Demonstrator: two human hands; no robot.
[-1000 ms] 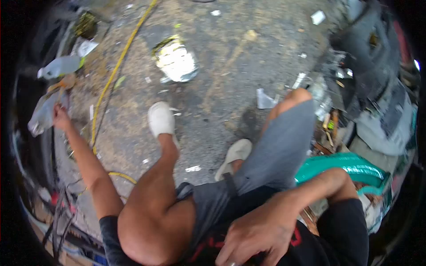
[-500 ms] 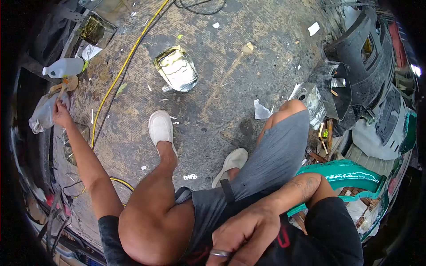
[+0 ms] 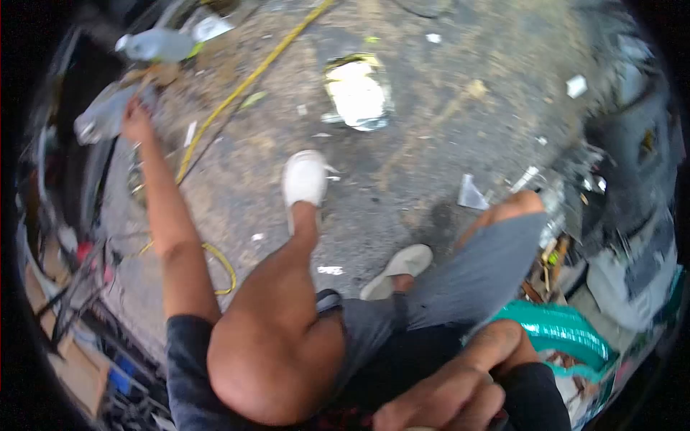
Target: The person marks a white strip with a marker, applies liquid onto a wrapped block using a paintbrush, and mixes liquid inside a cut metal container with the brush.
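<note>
On the left side, my left hand (image 3: 136,121) pinches a thin brown stick (image 3: 144,87), blurred, beside a cloudy plastic bottle (image 3: 104,115) lying on its side. A second translucent jug (image 3: 159,45) lies just above, with an orange-brown piece (image 3: 164,72) between the two. My right hand (image 3: 445,399) is curled in front of the dark shirt at the bottom edge; whatever its fingers close on, if anything, is hidden.
Shiny foil-like tray (image 3: 358,92) on the stained floor (image 3: 402,172). Yellow cable (image 3: 248,82) runs along the left. White shoes (image 3: 305,178) are on my feet. At right lie a teal part (image 3: 557,327), a dark panel (image 3: 636,136) and scraps.
The view has tilted, so the floor objects sit farther right. My left hand stays beside the bottle. My right hand has shifted lower and rightward in view, its fingers still curled.
</note>
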